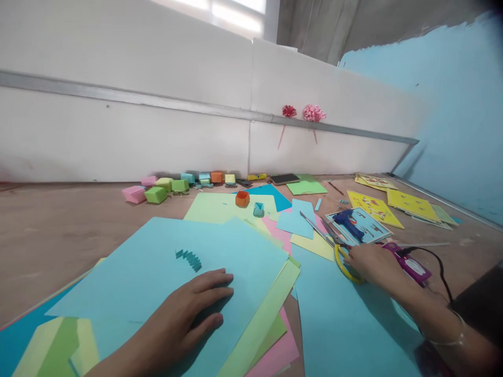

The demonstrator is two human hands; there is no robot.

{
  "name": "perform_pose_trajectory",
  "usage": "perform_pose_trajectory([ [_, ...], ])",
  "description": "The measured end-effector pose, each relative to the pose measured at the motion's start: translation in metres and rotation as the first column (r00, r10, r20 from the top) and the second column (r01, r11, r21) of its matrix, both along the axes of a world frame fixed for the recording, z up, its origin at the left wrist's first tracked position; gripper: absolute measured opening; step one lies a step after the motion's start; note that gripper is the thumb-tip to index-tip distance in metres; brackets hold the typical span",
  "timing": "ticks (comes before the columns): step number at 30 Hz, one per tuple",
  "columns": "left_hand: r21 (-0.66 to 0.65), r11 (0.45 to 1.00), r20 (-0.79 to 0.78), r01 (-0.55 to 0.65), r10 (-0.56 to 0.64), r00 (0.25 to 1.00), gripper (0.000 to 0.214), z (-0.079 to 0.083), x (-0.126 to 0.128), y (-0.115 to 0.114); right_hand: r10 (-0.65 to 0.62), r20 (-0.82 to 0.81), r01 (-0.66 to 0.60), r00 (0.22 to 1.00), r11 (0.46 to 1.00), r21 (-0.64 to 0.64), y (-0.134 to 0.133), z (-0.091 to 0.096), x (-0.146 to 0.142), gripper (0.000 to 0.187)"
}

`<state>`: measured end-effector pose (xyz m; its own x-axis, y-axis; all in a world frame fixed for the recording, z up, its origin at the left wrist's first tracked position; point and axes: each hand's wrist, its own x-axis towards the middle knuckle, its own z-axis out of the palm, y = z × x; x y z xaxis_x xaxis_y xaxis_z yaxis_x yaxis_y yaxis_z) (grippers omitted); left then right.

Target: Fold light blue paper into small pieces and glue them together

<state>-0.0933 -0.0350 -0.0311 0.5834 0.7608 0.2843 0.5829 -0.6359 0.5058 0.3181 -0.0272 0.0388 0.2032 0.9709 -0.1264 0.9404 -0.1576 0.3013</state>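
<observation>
In the lower left of the frame, the left hand [190, 309] lies over a pale blue sheet [133, 267], fingers loosely spread and holding nothing; whether the palm presses down I cannot tell. For steady work it would do best flat and light, clear of the small folded strip [189, 260] so the pleats are not crushed. Right of centre, the right hand [373, 264] has its fingers closed on the yellow handle of the scissors [337, 241]; as the blades stand apart, their tips are best kept clear of the loose paper [295, 224] and the glue gun [350, 225]. As for looks, the sheet is broad and smooth, the strip teal and zigzagged, and the scissors long-bladed, tips pointing to the upper left.
</observation>
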Motion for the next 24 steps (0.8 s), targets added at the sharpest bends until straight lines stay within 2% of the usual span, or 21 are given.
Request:
perform_pose_trajectory([
  [4,-0.013,1.0,-0.008,-0.001,0.001,1.0,0.032,0.001,0.0,0.0,0.174,-0.088,-0.176,0.981,0.984,-0.012,0.04,0.015,-0.02,0.021],
  [8,-0.028,1.0,-0.036,0.001,-0.002,0.999,0.033,0.003,-0.001,-0.001,0.282,-0.176,-0.284,0.943,0.959,0.013,0.1,0.02,-0.035,0.025],
  [12,-0.024,1.0,-0.033,-0.003,0.002,0.999,0.033,0.002,0.0,-0.002,0.244,-0.226,-0.25,0.943,0.968,0.002,0.16,0.024,-0.035,0.035],
  [15,-0.007,1.0,-0.013,-0.004,0.004,1.0,0.034,0.0,0.001,-0.002,0.17,-0.246,-0.194,0.954,0.978,-0.079,0.192,0.026,-0.031,0.035],
  [20,-0.026,0.999,-0.026,0.043,-0.043,0.999,0.036,0.005,-0.001,-0.001,0.078,-0.239,-0.128,0.968,0.971,-0.203,0.216,0.022,-0.028,0.034],
  [22,-0.057,0.996,-0.051,0.074,-0.077,0.996,0.037,0.01,-0.003,0.0,0.081,-0.224,-0.125,0.971,0.974,-0.189,0.217,0.023,-0.028,0.034],
  [24,-0.072,0.994,-0.06,0.079,-0.084,0.995,0.038,0.014,-0.003,0.0,0.106,-0.199,-0.129,0.974,0.985,-0.111,0.216,0.028,-0.029,0.034],
])
